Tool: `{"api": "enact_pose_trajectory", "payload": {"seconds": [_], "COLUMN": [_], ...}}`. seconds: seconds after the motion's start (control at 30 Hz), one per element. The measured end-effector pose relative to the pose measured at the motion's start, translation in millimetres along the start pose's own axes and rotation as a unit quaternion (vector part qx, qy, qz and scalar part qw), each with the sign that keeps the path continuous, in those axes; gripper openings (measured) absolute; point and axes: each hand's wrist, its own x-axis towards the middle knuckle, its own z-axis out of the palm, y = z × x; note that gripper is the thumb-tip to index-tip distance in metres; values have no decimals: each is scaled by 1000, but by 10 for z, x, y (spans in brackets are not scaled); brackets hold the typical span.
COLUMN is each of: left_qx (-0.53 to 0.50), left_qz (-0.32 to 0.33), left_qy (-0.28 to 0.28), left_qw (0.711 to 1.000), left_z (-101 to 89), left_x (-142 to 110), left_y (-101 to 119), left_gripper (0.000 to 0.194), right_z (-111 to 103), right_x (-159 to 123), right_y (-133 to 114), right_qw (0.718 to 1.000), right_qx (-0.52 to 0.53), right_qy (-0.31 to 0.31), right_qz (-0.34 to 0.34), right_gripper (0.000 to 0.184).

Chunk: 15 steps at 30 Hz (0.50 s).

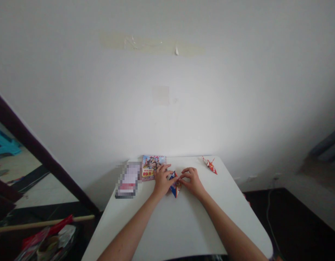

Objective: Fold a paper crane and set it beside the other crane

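A small diamond-shaped piece of folded paper (175, 190), printed in blue, red and white, lies on the white table between my hands. My left hand (163, 181) presses its thumb and fingers on the paper's left side and upper part. From the right, my right hand (192, 181) pinches the paper's right edge between thumb and forefinger. Fingers cover part of the folds. Just behind my left hand is a stack of printed paper (149, 163) with a picture and the price 89.9. Toward the back right lies a folded paper crane (210, 165) in red and white.
A pixelated phone-like object (128, 180) lies at the left of the white table (167, 232). The table's back edge meets a white wall (167, 127). On the floor at lower left stands a bin with rubbish (52, 243); a cable (268, 210) hangs at right.
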Motion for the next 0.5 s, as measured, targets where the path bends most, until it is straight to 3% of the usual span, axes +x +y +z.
{"api": "enact_pose_trajectory", "payload": {"seconds": [0.5], "left_qx": [-2], "left_qz": [-13], "left_qy": [-10], "left_qw": [1000], "left_z": [-10], "left_x": [1], "left_y": [35], "left_gripper": [6], "right_z": [-13], "right_x": [4], "right_y": [-16], "right_qw": [999], "right_qx": [-24], "right_qy": [-12], "right_qz": [-17], "right_gripper": [3]}}
